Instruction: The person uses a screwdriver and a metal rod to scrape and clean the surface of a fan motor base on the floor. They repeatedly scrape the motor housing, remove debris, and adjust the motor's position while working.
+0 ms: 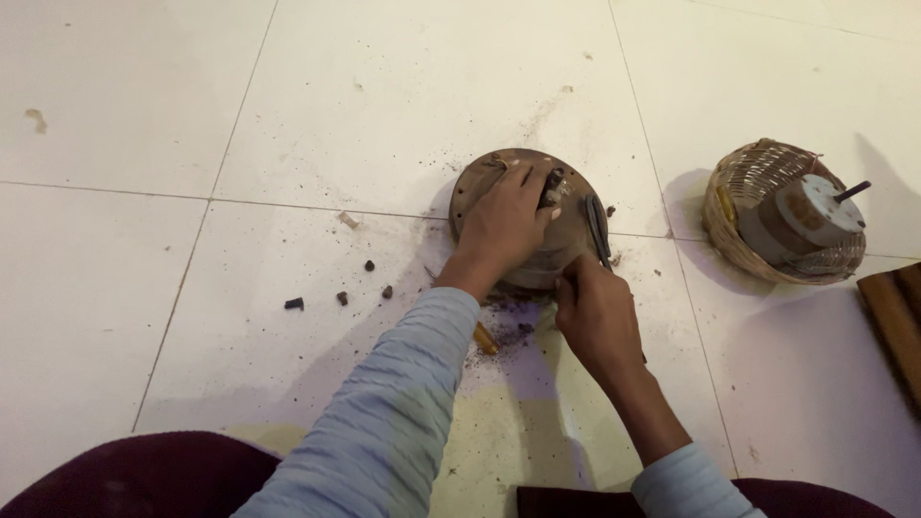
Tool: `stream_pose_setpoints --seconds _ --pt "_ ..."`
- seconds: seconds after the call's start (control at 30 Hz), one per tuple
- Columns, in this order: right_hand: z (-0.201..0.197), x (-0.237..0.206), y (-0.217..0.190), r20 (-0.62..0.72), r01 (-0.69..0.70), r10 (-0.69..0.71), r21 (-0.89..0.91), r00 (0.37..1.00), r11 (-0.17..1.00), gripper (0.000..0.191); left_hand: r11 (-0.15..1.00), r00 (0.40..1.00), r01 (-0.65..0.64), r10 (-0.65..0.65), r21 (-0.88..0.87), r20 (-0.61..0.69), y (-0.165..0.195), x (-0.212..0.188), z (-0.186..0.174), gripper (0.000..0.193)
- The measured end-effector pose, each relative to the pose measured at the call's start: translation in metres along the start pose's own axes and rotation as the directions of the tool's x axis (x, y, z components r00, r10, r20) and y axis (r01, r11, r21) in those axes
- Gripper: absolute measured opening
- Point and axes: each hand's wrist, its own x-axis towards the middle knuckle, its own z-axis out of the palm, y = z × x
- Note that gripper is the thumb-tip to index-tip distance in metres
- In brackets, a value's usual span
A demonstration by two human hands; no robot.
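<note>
A round, rusty brown metal housing [480,187] lies on the white tiled floor. My left hand [507,223] rests on top of it, fingers pressed around a dark shaft [554,182] at its middle. My right hand [595,312] grips a slim dark tool [598,228] whose tip lies against the housing's right rim. Dirt and rust crumbs are scattered on the tile under and in front of the housing.
A woven basket [737,206] at the right holds a grey motor part [804,216] with a shaft sticking out. Wooden pieces [897,317] lie at the right edge. Several small dark bits [294,303] lie on the tile at the left. An orange-brown stick [485,339] lies beneath my left forearm.
</note>
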Motion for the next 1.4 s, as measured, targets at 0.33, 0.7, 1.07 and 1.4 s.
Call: stream_pose_setpoints --seconds 0.33,0.7,1.07,1.4 --pt "-0.002 0.004 -0.013 0.034 -0.219 0.222 -0.07 0.974 0.973 0.027 0.999 0.999 0.033 -0.033 -0.015 0.015 0.003 0.002 -0.005 0.063" --pt "-0.012 0.0 -0.003 0.01 0.096 -0.097 0.08 0.995 0.992 0.02 0.997 0.998 0.063 -0.062 -0.044 0.018 0.008 -0.001 -0.01 0.06" --pt "-0.002 0.004 -0.004 -0.018 0.027 -0.028 -0.037 0.999 0.999 0.015 0.998 0.999 0.039 -0.039 -0.047 -0.005 0.003 0.002 -0.006 0.063" --pt "-0.011 0.005 -0.008 0.003 0.04 -0.04 0.045 0.999 0.998 0.028 0.999 0.999 0.033 -0.033 -0.006 -0.017 0.005 0.001 -0.01 0.063"
